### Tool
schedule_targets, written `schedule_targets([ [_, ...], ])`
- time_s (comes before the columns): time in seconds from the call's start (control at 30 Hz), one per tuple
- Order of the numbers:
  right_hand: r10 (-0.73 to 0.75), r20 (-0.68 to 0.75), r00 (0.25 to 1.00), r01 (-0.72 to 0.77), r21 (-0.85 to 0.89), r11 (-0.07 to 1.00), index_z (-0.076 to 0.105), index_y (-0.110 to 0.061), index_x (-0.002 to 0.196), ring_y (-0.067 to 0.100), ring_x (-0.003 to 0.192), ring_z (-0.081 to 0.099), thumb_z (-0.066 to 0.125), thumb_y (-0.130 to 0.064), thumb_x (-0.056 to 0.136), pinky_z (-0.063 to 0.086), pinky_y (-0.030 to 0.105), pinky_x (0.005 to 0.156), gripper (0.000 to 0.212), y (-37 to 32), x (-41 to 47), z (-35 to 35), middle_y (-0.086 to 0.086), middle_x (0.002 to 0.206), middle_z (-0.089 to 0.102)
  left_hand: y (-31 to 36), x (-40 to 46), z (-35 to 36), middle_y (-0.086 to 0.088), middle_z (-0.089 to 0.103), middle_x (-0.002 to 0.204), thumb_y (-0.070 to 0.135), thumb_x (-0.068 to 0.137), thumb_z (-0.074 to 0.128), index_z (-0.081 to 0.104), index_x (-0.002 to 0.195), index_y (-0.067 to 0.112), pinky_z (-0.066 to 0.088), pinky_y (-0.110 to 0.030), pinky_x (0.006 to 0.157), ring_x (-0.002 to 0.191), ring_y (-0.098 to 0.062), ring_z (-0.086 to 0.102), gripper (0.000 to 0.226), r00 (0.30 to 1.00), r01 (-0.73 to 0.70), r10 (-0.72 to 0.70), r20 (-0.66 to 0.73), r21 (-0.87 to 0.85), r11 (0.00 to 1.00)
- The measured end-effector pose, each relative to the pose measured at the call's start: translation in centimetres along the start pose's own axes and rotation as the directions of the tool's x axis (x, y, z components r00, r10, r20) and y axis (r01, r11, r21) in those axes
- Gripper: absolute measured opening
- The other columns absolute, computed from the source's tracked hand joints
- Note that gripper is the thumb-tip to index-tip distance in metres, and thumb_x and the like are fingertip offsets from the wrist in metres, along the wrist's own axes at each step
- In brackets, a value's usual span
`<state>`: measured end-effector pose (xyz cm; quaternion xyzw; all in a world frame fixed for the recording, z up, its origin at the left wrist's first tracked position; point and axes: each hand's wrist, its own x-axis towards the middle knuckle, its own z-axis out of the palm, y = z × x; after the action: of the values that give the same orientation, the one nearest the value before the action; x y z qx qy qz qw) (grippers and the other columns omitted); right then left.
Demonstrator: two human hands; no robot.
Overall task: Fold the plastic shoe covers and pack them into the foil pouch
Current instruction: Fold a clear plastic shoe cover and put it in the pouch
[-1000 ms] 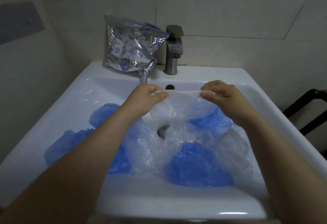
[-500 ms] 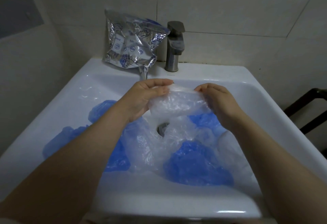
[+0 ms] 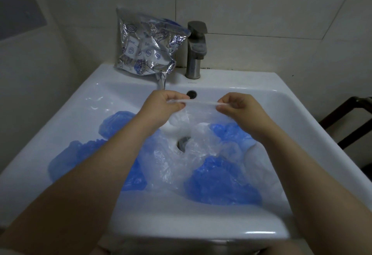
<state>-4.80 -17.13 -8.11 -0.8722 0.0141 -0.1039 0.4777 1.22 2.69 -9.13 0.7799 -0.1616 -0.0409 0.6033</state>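
I had a clear cover (image 3: 198, 114) stretched between both hands above the sink (image 3: 291, 126), in front of the tap (image 3: 196, 49). My left hand (image 3: 161, 108) pinched one end of its rim, fingers curled round the film, and my right hand (image 3: 239, 108) pinched the other end the same way, so the edge ran taut and nearly level between them while the rest hung down toward the drain (image 3: 182, 143). It looked almost weightless, thin and limp, a film that would hold no crease by itself and would likely slip or spring open if let go; I judged the gathered rim the best place to grip, since the loose body gave nothing firm to take. More covers lay crumpled in the basin, blue covers (image 3: 221, 182) and clear ones mixed, just as soft. The pouch (image 3: 145, 43) leaned against the wall at the back ledge, just left of the tap, crinkly and stiffer than the covers; I could not tell how wide its mouth stood.
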Motion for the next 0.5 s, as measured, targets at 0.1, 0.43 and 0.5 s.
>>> schedule_targets([
  [0.1,0.042,-0.005,0.999,-0.041,0.067,0.997,0.065,-0.008,0.081,0.005,0.066,0.055,0.064,-0.019,0.086,0.045,0.016,0.065,0.011,0.1,-0.1,-0.4,-0.004,0.074,0.061,-0.1,0.1,-0.3,0.003,0.058,0.097,0.006,0.082,0.067,0.069,0.091,0.019,0.040,-0.014,0.088,0.087,-0.003,0.055,0.016,0.997,-0.074,0.072,0.028,0.097,0.993],
  [0.43,0.171,0.086,0.982,-0.190,0.538,0.821,0.061,-0.016,0.079,0.010,0.056,0.049,0.060,-0.003,0.085,0.046,0.018,0.053,0.014,1.1,0.5,-2.3,0.003,0.067,0.054,0.4,0.1,-1.4,-0.001,0.068,0.081,0.009,0.088,0.059,0.064,0.094,0.029,0.044,-0.023,0.079,0.077,-0.010,0.061,0.021,0.984,-0.072,0.069,0.163,0.012,0.997],
  [0.5,0.163,0.080,0.983,-0.180,0.550,0.815,0.060,-0.017,0.078,0.012,0.057,0.046,0.060,-0.003,0.085,0.046,0.019,0.051,0.016,1.2,0.5,-2.5,0.005,0.069,0.052,0.7,-0.1,-1.3,-0.005,0.068,0.079,0.010,0.091,0.055,0.064,0.095,0.032,0.043,-0.024,0.072,0.075,-0.014,0.061,0.024,0.981,-0.079,0.079,0.177,-0.011,0.997],
])
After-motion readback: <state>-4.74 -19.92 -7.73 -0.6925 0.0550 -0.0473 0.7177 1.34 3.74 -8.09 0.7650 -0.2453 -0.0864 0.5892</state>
